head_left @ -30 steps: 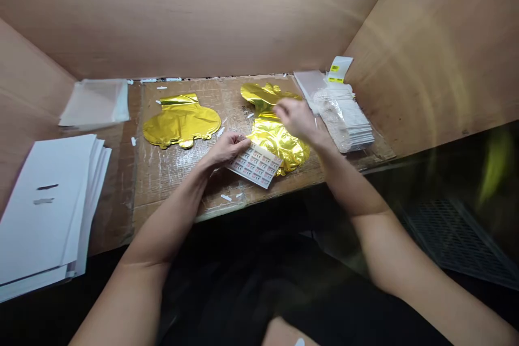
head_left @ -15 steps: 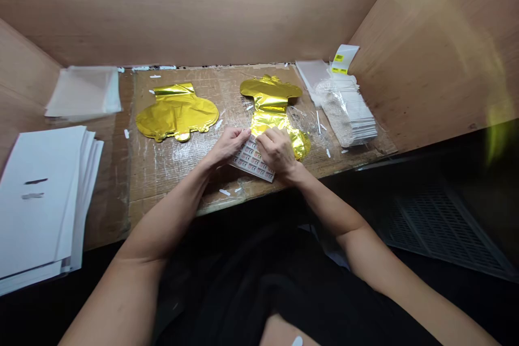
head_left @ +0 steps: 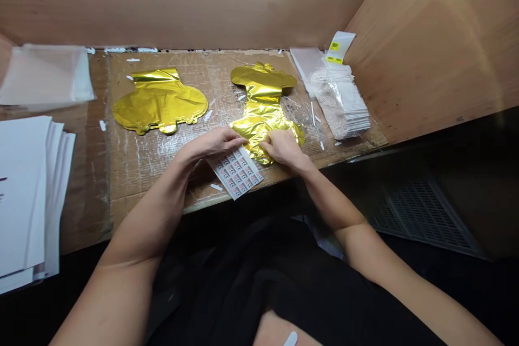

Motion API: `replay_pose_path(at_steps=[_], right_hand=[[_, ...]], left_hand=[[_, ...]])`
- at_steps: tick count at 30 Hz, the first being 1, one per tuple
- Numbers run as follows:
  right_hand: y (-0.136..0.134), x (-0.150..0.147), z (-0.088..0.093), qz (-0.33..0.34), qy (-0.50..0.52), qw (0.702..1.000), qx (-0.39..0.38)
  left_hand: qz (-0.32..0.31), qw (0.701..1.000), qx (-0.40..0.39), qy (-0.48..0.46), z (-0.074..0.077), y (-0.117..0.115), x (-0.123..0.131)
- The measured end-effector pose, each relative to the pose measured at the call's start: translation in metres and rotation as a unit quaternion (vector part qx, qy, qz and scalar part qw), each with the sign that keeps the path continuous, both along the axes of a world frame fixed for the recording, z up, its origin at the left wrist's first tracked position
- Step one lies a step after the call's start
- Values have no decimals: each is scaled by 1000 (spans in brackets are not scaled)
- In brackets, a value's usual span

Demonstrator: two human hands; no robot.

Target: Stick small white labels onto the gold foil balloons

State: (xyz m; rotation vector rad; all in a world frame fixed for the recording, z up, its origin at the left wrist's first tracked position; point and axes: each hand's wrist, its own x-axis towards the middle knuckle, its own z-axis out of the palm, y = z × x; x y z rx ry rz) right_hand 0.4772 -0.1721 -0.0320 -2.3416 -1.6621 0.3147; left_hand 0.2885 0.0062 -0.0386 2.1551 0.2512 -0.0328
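Gold foil piece (head_left: 263, 95): flat on tabletop (head_left: 91, 173), lower end near front edge; probably light, limp, slippery, easily creased; best held by rim. Left hand (head_left: 219, 141): fingers pinching label sheet (head_left: 237, 171). Right hand (head_left: 286, 147): fingers curled over foil; whether gripping, cannot tell.

Glossy yellow gold is shown by the foil balloon stack (head_left: 162, 102) left of centre and by the foil balloon (head_left: 263, 96) at centre, both streaked with pale highlights. The whitish sticker sheet (head_left: 239, 173) below centre is printed with repeating rows of small red and black marks. The white card (head_left: 346, 43) at upper right is patched with yellow. Brown is seen on the cardboard (head_left: 133, 165), black on the shirt (head_left: 227, 281).
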Motion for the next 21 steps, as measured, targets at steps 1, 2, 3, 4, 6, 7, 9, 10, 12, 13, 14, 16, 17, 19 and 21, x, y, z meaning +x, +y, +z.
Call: replay_pose_path(at_steps=[1, 2, 3, 4, 6, 7, 9, 10, 12, 13, 14, 16, 17, 19, 21], right_hand=[[-2, -2, -2, -19, -56, 998, 16], [-4, -2, -3, -29, -93, 994, 38], [-5, 1, -5, -20, -106, 993, 58], [-6, 5, -7, 6, -94, 993, 69], [-3, 15, -11, 81, -29, 994, 61], [-1, 20, -12, 109, 7, 993, 49], [5, 29, -13, 125, 66, 990, 24], [8, 32, -11, 125, 88, 988, 15], [13, 35, -4, 134, 129, 983, -6], [17, 37, 1, 143, 146, 979, -19], [21, 39, 7, 155, 156, 975, -32], [34, 50, 23, 190, 162, 966, -67], [43, 59, 33, 206, 160, 961, -88], [63, 85, 57, 172, 124, 973, -95], [81, 113, 83, 27, 34, 999, -22]], left_hand=[[8, 1000, -12, -1, -1, 1, 0], [19, 999, -28, -4, -2, 1, 0], [32, 998, -46, -9, -3, 3, -1], [45, 997, -63, -16, -2, 4, -2], [59, 994, -91, -29, 3, 7, -7], [57, 993, -99, -32, 6, 9, -9], [31, 993, -115, -24, 13, 10, -14], [16, 992, -124, -13, 16, 10, -16], [-10, 991, -134, 7, 19, 7, -17], [-14, 991, -133, 11, 18, 6, -16], [-13, 992, -128, 12, 16, 4, -15], [3, 993, -117, 10, 10, 2, -11], [14, 993, -116, 10, 7, 2, -10], [29, 992, -123, 8, 1, 2, -9], [31, 990, -137, 5, -1, 4, -9]])
